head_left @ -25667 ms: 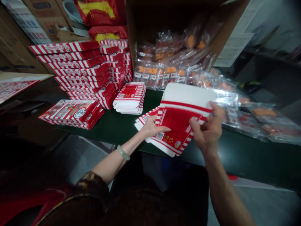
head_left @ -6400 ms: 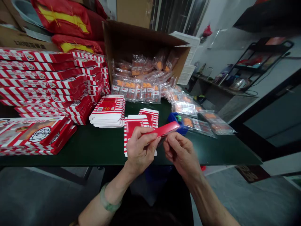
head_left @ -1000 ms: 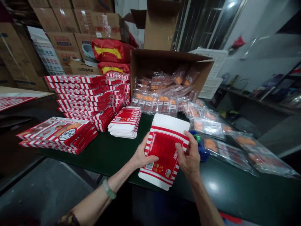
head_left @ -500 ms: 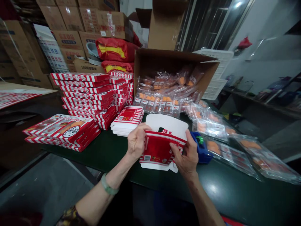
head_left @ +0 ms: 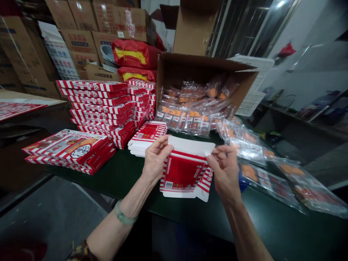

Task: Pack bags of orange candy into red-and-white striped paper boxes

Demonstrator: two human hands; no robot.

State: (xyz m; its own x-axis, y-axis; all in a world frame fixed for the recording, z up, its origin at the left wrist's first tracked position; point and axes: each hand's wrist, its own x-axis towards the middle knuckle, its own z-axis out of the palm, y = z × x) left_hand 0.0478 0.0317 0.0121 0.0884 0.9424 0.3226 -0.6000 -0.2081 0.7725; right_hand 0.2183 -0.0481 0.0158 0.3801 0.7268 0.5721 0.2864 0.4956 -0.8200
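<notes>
A red-and-white striped cardboard box (head_left: 183, 172), partly unfolded with white flaps, is held upright over the front of the table. My left hand (head_left: 155, 159) pinches its upper left corner between thumb and fingers. At the upper right corner, my right hand (head_left: 225, 168) grips the white flap with thumb and fingertips. Just behind my left hand lies a stack of flat boxes (head_left: 149, 134) of the same red-and-white print. To the right of my right hand are clear plastic packets (head_left: 250, 173) with orange contents. A blue object (head_left: 243, 182) is mostly hidden behind that hand.
Tall stacks of striped boxes (head_left: 102, 105) stand at the left, with more boxes (head_left: 70, 150) lying in front. A large open carton (head_left: 208, 65) full of packets is at the back of the dark green table (head_left: 127, 181). Brown cartons (head_left: 78, 43) are piled behind.
The box's top flap has tipped, and the opening no longer shows. My right thumb has left the red panel, and that hand now grips the upper right corner. The right side flap has spread outward.
</notes>
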